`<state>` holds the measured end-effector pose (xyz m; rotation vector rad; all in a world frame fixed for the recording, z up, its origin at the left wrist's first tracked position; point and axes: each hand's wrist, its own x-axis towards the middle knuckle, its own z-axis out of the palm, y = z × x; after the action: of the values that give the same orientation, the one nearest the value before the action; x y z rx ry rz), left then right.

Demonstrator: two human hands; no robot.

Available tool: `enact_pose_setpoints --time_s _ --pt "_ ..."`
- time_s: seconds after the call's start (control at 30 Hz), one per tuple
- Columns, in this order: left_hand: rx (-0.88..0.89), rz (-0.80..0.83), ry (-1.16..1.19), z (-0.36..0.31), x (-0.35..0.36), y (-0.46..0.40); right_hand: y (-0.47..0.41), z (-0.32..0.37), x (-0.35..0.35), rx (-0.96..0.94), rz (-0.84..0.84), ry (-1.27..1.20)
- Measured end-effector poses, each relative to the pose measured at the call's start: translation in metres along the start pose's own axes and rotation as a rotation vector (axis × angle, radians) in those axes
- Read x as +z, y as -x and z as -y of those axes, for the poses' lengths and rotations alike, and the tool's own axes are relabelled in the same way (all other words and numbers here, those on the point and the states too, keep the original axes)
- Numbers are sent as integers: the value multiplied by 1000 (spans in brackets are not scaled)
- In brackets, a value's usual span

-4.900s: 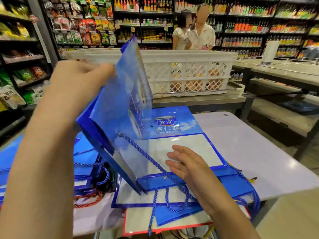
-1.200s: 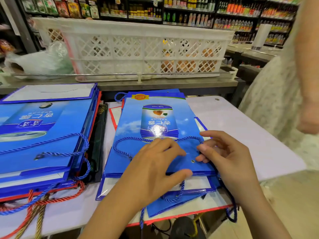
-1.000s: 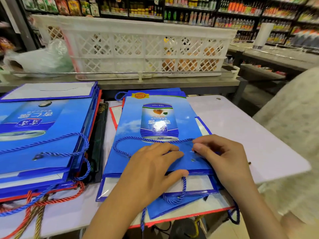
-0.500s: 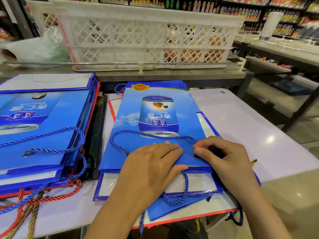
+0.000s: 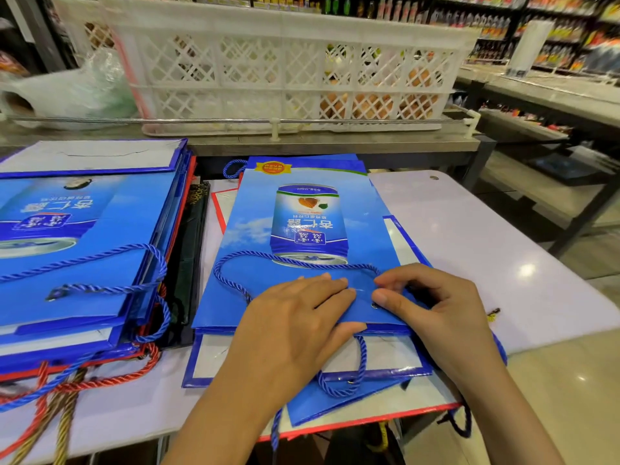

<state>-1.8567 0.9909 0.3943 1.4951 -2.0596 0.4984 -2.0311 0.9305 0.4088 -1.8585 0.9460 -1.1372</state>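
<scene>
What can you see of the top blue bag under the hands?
The glossy blue paper gift bag lies folded flat atop similar bags on a pale table, its printed drink can upside down. A twisted blue rope handle loops across it. The left hand presses its near edge; the right hand apparently pinches the rope by a metal eyelet.

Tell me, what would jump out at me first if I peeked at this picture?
A shiny blue gift bag with a big drink can printed on it lies flat on top of other bags in the middle of the white table. The left hand presses on its near edge, and the right hand pinches its corner. A big white crate stands behind, and a pile of blue bags sits on the left.
</scene>
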Motion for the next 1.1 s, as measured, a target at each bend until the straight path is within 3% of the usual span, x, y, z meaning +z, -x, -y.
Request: enact_pose_setpoints --time_s 0.57,0.97,1.1 --pt "-49 18 18 0 -2 2 -1 -10 -1 -98 74 101" --pt "-146 -200 -43 -1 -6 4 3 -7 -3 -213 128 158" --pt "-119 -191 -49 -1 -5 2 4 -6 0 -175 122 154"
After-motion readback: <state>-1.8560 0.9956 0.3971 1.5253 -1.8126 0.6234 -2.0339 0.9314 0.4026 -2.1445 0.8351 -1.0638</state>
